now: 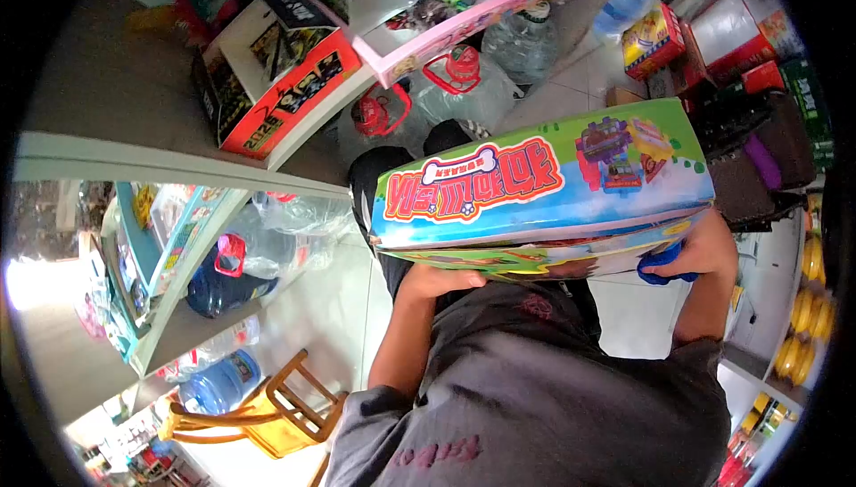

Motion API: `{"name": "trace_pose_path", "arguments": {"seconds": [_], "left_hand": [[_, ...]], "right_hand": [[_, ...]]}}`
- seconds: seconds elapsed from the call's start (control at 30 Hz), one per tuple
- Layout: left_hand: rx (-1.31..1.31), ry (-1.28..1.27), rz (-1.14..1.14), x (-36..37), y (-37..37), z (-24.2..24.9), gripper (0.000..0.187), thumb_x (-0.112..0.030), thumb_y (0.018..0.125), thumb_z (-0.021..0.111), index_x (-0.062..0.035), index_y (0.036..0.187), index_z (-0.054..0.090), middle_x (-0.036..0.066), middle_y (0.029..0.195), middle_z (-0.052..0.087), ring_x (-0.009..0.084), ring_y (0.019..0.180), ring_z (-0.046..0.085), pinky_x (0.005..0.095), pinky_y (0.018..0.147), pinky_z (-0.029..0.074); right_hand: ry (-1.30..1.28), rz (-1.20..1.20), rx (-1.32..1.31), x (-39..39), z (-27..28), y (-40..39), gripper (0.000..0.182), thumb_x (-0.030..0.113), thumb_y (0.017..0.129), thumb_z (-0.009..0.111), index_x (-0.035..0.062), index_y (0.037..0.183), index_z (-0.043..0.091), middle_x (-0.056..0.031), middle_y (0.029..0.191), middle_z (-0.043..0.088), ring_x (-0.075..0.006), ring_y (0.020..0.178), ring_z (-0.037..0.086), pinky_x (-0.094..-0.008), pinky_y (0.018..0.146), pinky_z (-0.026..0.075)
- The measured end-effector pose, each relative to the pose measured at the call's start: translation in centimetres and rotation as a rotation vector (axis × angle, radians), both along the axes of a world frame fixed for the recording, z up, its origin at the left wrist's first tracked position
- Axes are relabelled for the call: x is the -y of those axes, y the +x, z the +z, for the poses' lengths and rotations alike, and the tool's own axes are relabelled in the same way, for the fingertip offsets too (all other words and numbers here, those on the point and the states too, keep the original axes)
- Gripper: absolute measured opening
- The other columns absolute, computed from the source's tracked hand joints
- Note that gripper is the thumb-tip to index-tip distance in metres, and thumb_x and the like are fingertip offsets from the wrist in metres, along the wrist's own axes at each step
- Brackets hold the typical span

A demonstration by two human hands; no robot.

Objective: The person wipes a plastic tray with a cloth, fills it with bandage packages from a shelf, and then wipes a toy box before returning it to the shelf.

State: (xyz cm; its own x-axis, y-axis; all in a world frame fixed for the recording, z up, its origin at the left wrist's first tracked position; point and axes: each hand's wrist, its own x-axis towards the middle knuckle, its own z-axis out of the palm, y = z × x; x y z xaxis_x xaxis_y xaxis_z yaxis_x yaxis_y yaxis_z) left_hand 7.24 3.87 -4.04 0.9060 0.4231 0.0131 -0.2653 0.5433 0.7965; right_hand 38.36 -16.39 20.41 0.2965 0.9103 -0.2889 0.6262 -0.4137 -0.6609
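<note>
A long cardboard toy box (553, 175), printed green and blue with large red and purple lettering and pictures of toys, is in front of my body. My left hand (439, 280) grips its near lower edge on the left, thumb along the side and the other fingers hidden beneath. At the box's right end is my right hand (700, 251), closed around a crumpled dark blue cloth (662, 264) that presses against the near side. The lettering appears upside down from here, and the box's underside is hidden.
At the left stands a shelf (178, 157) bearing an orange-black display box (290, 99) and a pink display box (455, 19). Large water bottles (446, 86) with red handles stand on the floor beyond. A wooden stool (285, 411) is at lower left; cartons (655, 41) are stacked at upper right.
</note>
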Motion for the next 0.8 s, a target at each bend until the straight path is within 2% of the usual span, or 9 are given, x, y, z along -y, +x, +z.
{"name": "trace_pose_path", "arguments": {"seconds": [0.17,0.23,0.3,0.33,0.43,0.47,0.57,0.67,0.8], "left_hand": [[0.027,0.093,-0.03,-1.2,-1.6,-2.3,0.087,-0.013,0.073,0.093,0.0007,0.145,0.047,0.013,0.141,0.058,0.0277,0.127,0.057,0.0443,0.107,0.048],[0.029,-0.114,0.132,-0.4,-1.2,-0.1,0.084,-0.012,0.075,0.091,0.0008,0.145,0.047,0.013,0.141,0.057,0.0287,0.126,0.058,0.0441,0.106,0.048],[0.061,-0.102,0.246,0.2,-1.3,0.2,0.081,-0.011,0.077,0.089,0.0009,0.145,0.046,0.013,0.139,0.058,0.0285,0.127,0.057,0.0446,0.107,0.048],[0.039,-0.112,0.293,0.7,-1.7,0.8,0.081,-0.011,0.077,0.089,0.0009,0.145,0.046,0.014,0.139,0.058,0.0282,0.127,0.057,0.0447,0.107,0.047],[-0.074,-0.06,0.368,1.9,-3.2,1.7,0.079,-0.015,0.078,0.089,-0.0004,0.144,0.048,0.012,0.14,0.057,0.0267,0.127,0.056,0.0437,0.109,0.045],[-0.139,-0.004,0.387,2.2,-3.9,2.1,0.079,-0.016,0.078,0.089,-0.0008,0.144,0.048,0.011,0.14,0.057,0.0264,0.127,0.055,0.0436,0.11,0.044],[-0.311,0.161,0.428,2.0,-4.7,4.8,0.074,-0.02,0.08,0.088,-0.0029,0.142,0.051,0.011,0.138,0.059,0.0254,0.127,0.054,0.0418,0.111,0.042],[-0.392,0.246,0.468,2.0,-5.0,6.1,0.066,-0.02,0.083,0.086,-0.0043,0.138,0.055,0.011,0.137,0.061,0.0252,0.126,0.055,0.0398,0.111,0.042],[-0.472,0.237,0.48,2.9,-4.5,7.0,0.056,-0.019,0.085,0.084,-0.005,0.134,0.06,0.01,0.135,0.063,0.0227,0.123,0.058,0.0385,0.108,0.045]], "right_hand": [[0.146,0.154,0.296,-1.1,0.3,0.5,0.112,0.038,0.045,0.098,-0.0015,0.141,0.055,-0.0213,0.126,0.067,-0.0385,0.116,0.065,-0.0415,0.102,0.047],[0.207,0.146,0.105,-3.2,0.1,1.0,0.107,0.041,0.049,0.096,-0.0003,0.14,0.058,-0.0191,0.121,0.069,-0.0335,0.114,0.066,-0.0397,0.102,0.047],[0.187,0.047,-0.057,-4.6,0.4,0.8,0.102,0.042,0.051,0.094,0.0007,0.138,0.06,-0.0181,0.117,0.071,-0.031,0.113,0.067,-0.0384,0.102,0.047],[0.232,0.036,-0.086,-5.3,1.0,0.3,0.073,0.031,0.065,0.088,0.0013,0.129,0.067,-0.016,0.112,0.073,-0.0272,0.114,0.066,-0.0364,0.103,0.046],[0.464,0.036,0.167,-6.0,-0.1,1.0,0.047,0.016,0.075,0.078,-0.0003,0.118,0.071,-0.0142,0.114,0.073,-0.0265,0.116,0.064,-0.0357,0.103,0.045],[0.544,-0.067,0.072,-6.2,-0.2,0.9,0.029,0.003,0.078,0.068,-0.0019,0.106,0.073,-0.013,0.113,0.073,-0.0266,0.115,0.063,-0.036,0.103,0.043],[0.791,-0.146,-0.061,-7.5,-0.8,0.7,0.021,0.007,0.09,0.064,-0.0036,0.108,0.068,-0.0172,0.109,0.07,-0.0269,0.11,0.062,-0.0391,0.102,0.044],[1.012,-0.157,0.013,-9.9,-0.1,-1.5,0.022,0.011,0.095,0.062,-0.0037,0.112,0.066,-0.0186,0.111,0.069,-0.0269,0.107,0.063,-0.0393,0.101,0.045],[1.271,-0.107,0.174,-13.6,0.6,-4.7,0.018,0.004,0.093,0.066,-0.0019,0.11,0.07,-0.0147,0.107,0.072,-0.0234,0.097,0.067,-0.0357,0.093,0.051]]}}
